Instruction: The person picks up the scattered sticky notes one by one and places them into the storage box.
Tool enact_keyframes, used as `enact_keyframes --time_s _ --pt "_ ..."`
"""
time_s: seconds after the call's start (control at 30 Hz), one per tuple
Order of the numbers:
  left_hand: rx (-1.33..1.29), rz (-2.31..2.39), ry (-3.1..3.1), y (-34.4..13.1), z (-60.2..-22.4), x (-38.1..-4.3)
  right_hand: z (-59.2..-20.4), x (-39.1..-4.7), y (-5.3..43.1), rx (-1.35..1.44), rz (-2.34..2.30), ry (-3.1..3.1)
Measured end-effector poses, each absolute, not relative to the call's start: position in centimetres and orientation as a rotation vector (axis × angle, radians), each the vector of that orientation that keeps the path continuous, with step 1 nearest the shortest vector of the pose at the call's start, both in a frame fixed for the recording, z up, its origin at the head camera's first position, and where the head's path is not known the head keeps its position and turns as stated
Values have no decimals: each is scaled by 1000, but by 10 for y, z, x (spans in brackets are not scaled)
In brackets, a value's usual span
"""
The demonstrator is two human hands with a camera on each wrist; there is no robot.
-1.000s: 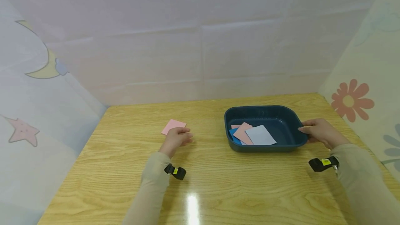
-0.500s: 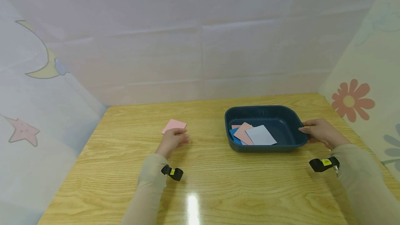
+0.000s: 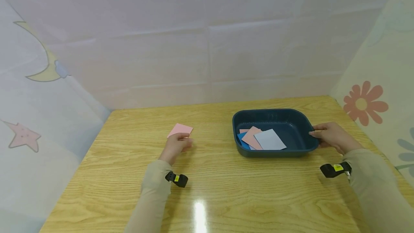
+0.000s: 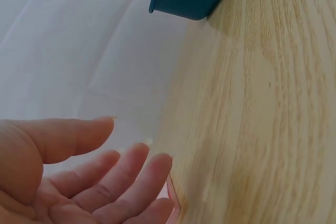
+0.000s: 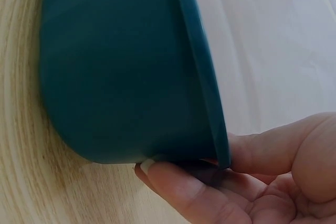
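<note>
My left hand [image 3: 175, 147] hovers over the table just in front of a square pink sheet or pad [image 3: 179, 129], overlapping its near edge in the head view. In the left wrist view the thumb and loosely bent fingers [image 4: 152, 177] stand apart with nothing between them, and a corner of the pink square [image 4: 173, 203] shows behind them. My right hand [image 3: 333, 137] grips the right end of a dark blue-green plastic basin [image 3: 275, 154], thumb at the rim and fingers under it. Inside the basin's left half lie a white square [image 3: 270, 140], pink squares [image 3: 252, 137] and a blue one [image 3: 243, 142], overlapping.
The wood-grain table [image 3: 226, 197] runs back to a pale cloth wall [image 3: 207, 53]. Patterned cloth walls stand on both sides, with a moon [image 3: 48, 67] at left and a red flower [image 3: 361, 104] at right. Each wrist wears a black strap camera.
My left hand has drawn slightly left and back toward me, uncovering a bit more table to its right. The right hand and the basin have stayed in place.
</note>
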State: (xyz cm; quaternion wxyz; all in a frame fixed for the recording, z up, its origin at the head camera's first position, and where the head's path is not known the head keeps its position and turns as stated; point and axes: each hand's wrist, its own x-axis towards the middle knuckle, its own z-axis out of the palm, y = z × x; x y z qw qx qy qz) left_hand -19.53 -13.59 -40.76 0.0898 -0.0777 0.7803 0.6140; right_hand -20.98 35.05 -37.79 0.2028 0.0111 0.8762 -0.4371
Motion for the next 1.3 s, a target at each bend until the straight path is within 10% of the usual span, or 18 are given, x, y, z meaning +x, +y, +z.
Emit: enact_keyframes --time_s 1.3 --pt "-389 1519 2692 -152 -415 -203 -379 -211 352 28 -1235 2451"
